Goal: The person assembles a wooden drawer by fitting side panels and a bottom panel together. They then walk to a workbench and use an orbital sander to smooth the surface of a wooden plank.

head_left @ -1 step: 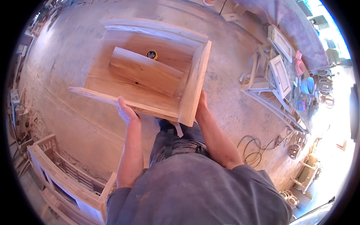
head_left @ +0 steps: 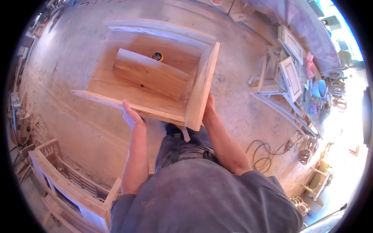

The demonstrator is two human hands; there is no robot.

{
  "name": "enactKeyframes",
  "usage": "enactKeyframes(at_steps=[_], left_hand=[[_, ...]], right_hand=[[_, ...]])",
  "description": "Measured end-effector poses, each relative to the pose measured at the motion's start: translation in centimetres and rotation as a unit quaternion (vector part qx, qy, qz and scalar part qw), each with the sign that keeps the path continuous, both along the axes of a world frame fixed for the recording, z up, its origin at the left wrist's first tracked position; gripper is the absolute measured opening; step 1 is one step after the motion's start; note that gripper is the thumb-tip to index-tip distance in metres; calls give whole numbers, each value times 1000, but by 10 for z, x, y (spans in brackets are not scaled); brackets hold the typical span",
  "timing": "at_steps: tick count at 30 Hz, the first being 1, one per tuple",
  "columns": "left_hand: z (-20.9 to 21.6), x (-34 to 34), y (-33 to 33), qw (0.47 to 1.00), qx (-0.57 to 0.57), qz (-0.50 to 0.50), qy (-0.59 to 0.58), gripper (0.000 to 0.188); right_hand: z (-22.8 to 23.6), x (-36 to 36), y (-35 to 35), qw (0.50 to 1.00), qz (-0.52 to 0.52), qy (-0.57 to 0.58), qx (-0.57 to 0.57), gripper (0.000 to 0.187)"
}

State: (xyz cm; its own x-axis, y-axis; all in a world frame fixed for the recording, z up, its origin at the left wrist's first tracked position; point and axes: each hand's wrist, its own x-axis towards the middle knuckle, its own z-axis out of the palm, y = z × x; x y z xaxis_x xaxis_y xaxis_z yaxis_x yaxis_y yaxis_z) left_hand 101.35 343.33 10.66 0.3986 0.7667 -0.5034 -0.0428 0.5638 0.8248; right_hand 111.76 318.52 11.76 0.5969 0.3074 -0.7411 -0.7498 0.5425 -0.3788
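In front of my waist is an open wooden drawer [head_left: 203, 83] of pale timber, tilted, with raised walls at its near, right and far edges. My left hand [head_left: 133, 116] grips the near wall, thumb on the top edge and the other fingers hidden beneath. At the right wall, my right hand [head_left: 210, 105] holds the outer side close to the near corner; most of its fingers are out of sight. Lying inside the drawer are a loose wooden board [head_left: 151, 73] and, just beyond it, a round yellow-and-black tape measure [head_left: 157, 56].
A slatted wooden frame [head_left: 70, 171] stands at my lower left. To the right, pale panel doors [head_left: 290, 79] lean on a wooden stand, with a blue round container [head_left: 319, 89] and a pink bag [head_left: 310, 66] near them. A dark cable [head_left: 262, 157] coils on the dusty floor.
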Motion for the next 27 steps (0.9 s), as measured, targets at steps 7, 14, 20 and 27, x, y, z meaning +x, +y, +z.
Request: enactKeyframes(at_steps=[7,14,20,27], left_hand=[[5,-1,-3,1000,-6,-13,-13,69],[1,0,-3,1000,-4,-2,-20,68],[2,1,-4,1000,-2,-2,-13,71],[1,0,-2,1000,-13,9,-17,65]], right_hand=[[3,-27,-6,989,80,-124,-21,67],[33,-23,1,962,178,-165,-128,65],[50,-21,19,945,172,-189,-205,60],[50,-18,22,955,151,-189,-174,54]])
